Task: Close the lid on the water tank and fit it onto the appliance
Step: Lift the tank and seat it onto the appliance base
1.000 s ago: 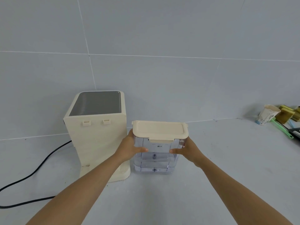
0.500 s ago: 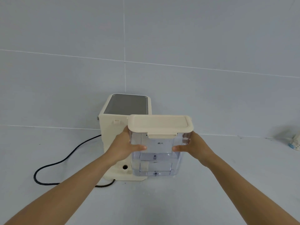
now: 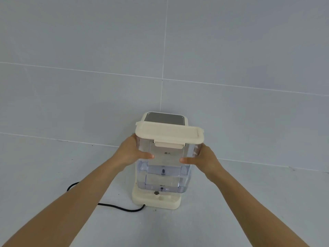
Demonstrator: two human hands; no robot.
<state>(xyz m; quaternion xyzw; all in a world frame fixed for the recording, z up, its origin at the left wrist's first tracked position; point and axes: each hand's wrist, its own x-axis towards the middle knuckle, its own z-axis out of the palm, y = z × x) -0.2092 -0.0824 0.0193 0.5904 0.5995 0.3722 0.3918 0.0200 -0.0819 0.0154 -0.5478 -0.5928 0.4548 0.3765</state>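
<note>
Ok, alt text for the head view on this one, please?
Two bare hands, left hand and right hand, hold a clear water tank with its cream lid closed, just above the base of a cream appliance. A black power cord trails left across the grey counter.

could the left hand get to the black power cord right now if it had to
Probably yes, but not freely: the left hand is clamped on the side of the water tank, sharing the hold with the right hand. The power cord lies on bare counter below the left forearm, unobstructed, so letting go is the only cost.
</note>
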